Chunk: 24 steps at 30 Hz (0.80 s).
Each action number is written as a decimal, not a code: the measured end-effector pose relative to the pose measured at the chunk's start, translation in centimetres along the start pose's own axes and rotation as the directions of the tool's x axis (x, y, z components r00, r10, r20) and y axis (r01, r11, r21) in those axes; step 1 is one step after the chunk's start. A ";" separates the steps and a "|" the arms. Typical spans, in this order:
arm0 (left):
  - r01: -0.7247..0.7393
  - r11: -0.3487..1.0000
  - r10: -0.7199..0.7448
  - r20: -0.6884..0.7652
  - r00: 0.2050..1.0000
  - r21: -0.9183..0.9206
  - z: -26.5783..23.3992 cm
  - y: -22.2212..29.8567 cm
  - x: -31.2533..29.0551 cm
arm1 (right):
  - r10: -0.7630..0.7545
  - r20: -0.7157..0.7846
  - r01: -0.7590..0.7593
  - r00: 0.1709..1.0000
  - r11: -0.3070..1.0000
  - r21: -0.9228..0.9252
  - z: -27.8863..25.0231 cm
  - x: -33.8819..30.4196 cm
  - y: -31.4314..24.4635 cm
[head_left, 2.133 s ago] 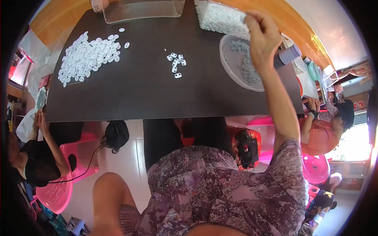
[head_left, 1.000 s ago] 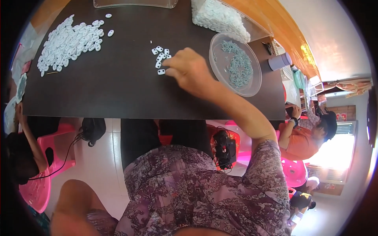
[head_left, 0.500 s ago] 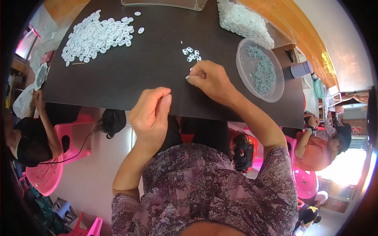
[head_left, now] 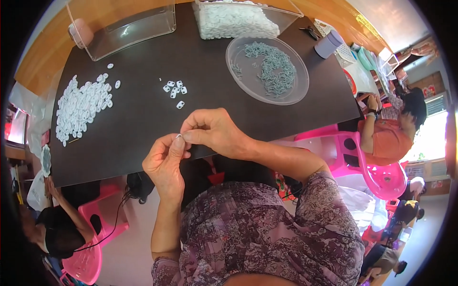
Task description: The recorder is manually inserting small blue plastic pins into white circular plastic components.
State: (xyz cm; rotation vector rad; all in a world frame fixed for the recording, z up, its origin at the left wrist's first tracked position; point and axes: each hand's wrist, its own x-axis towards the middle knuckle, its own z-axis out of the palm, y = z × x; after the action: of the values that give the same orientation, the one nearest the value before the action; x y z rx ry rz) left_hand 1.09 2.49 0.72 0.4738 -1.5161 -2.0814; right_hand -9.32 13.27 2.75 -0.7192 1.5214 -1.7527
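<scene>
My left hand [head_left: 167, 159] and my right hand [head_left: 215, 133] meet just above the front edge of the dark table. Both are closed in a pinch, thumb against fingers, on a small white plastic piece [head_left: 179, 136] at their touching tips. Most of that piece is hidden by the fingertips; anything smaller there I cannot make out. Beyond the hands lies a small group of white two-holed plastic pieces [head_left: 175, 89], with a single one [head_left: 180, 105] nearer to me. A big heap of white oval pieces [head_left: 83, 106] spreads at the left.
Right of centre, a round clear tray [head_left: 301, 91] holds many small grey-green pins [head_left: 279, 71]. Behind it stands a clear bin of white pieces [head_left: 236, 21]; another clear box [head_left: 136, 37] is far left. A lavender cup [head_left: 329, 44] is at the right. People sit on either side.
My right hand has left the small group of pieces with a white piece and joined my left hand. The view has turned, so the table appears shifted.
</scene>
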 end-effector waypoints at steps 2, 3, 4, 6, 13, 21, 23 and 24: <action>0.025 1.000 -0.025 0.013 1.000 -0.004 0.3 -0.1 0.1 | -0.051 0.002 0.051 0.999 0.984 -0.168 -1.2 -0.5 -0.7; 0.053 0.999 -0.053 0.017 0.998 -0.012 0.4 -0.1 0.2 | -0.092 0.015 0.092 0.996 0.938 -0.335 -2.0 -0.8 -1.2; 0.051 0.999 -0.051 0.017 0.999 -0.006 0.4 -0.1 0.2 | -0.213 -0.014 0.186 0.977 0.883 -0.431 -3.1 -0.9 -1.9; -0.006 1.000 0.007 -0.024 1.000 0.023 0.3 0.1 0.1 | -0.441 -0.074 0.264 0.894 0.653 -0.710 -6.6 -0.3 -2.8; 0.033 0.999 -0.033 -0.038 0.999 0.022 1.1 -0.6 0.5 | -0.389 -0.190 0.000 0.901 0.438 -0.899 -17.5 2.3 -0.7; 0.044 0.999 -0.044 -0.012 0.999 0.013 0.3 -1.4 0.2 | -0.435 0.147 0.156 0.888 -0.016 -0.988 -16.4 4.2 0.7; 0.041 0.999 -0.041 -0.010 0.999 0.006 0.3 -1.4 0.2 | -0.419 0.171 0.167 0.892 -0.046 -0.985 -16.4 4.2 0.6; 0.039 0.999 -0.039 -0.008 0.999 0.002 0.2 -1.4 0.2 | -0.403 0.192 0.177 0.895 -0.074 -0.981 -16.2 4.3 0.6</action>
State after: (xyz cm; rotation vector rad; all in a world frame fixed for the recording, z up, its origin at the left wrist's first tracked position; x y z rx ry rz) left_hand 0.53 2.88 -0.51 0.5158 -1.5159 -2.1049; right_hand -24.57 19.54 -0.59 -1.7540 2.9241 -0.4978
